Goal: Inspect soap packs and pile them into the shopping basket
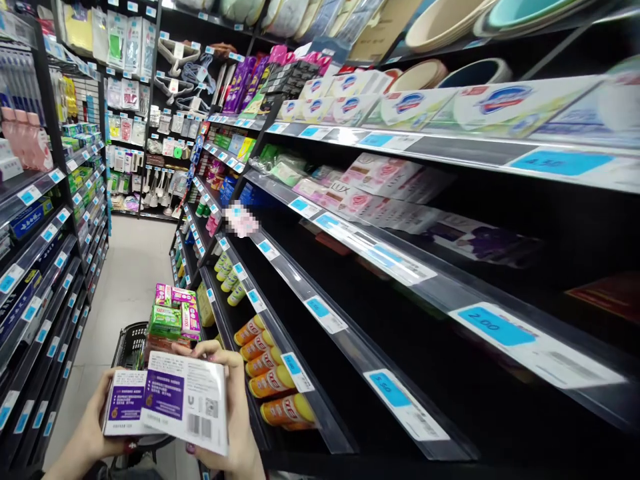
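Observation:
Low at the left, both my hands hold a stack of white and purple boxes [167,399] with a barcode facing me. My left hand [93,427] grips the stack's left edge from below, fingers curled under it. My right hand [235,407] wraps the right side, fingertips over the top edge. Just behind the boxes stands a black shopping basket [125,343] piled with green and pink packs [173,313].
Black shelves [350,333] run along the right with blue price tags; orange bottles [267,373] lie on the lowest shelf near my right hand, soap boxes [380,180] higher up. More shelving [45,267] lines the left. A pale tiled aisle [130,267] leads ahead.

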### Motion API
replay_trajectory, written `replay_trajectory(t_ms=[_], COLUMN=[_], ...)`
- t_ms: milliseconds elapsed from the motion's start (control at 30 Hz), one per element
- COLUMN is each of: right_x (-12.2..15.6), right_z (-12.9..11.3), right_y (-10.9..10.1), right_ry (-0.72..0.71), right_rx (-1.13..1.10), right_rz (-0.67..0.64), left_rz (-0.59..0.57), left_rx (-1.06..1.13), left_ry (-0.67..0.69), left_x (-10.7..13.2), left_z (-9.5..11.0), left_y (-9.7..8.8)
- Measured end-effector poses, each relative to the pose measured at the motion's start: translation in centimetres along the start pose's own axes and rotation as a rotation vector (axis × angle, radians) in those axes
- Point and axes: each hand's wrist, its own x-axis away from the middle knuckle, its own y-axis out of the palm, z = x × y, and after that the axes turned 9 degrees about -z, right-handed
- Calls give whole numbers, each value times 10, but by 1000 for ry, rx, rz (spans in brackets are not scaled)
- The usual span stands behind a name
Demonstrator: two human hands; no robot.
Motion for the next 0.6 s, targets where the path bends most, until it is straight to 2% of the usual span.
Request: replay_trajectory(t_ms=[67,200,300,367,467,600], right_x=[2,6,9,10,13,16], right_z=[13,36,43,44,45,51], right_y=[2,3,3,4,7,6], right_ry=[-8,128,158,181,253,274], right_rx=[7,144,245,207,134,128], right_rz=[-38,-115,-165,-170,-203,-226], left_rz=[22,79,33,0,12,-23], left_rx=[28,69,7,24,84,51], left_ry=[30,-81,-9,37,55,116], left_x=[-1,-3,-3,-3,-1,1], left_z=[-2,-5,-4,-3,0,10], left_y=[3,3,-1,-2,3,10])
